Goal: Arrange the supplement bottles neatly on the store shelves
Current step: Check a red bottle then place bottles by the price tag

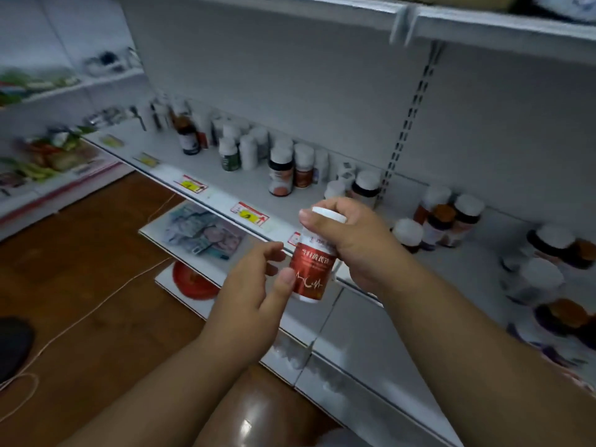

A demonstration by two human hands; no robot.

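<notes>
My right hand (351, 240) grips the red bottle (311, 269) by its white cap end, mid-frame, just off the shelf (225, 175) edge; my fingers hide most of the cap. My left hand (254, 285) only touches the label w/ thumb, fingers loose. Bottles at far right (545, 272) are blurred, partly cut off. Bare shelf room sits at centre, in front of the bottle row (283, 169).

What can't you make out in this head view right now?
- Red bottle: small label print blurred; its right side is covered by the right hand.
- Far-left bottles: motion blur.
- Right-edge bottles: blurred, cut off by the frame.
- Price tags: print too small.
</notes>
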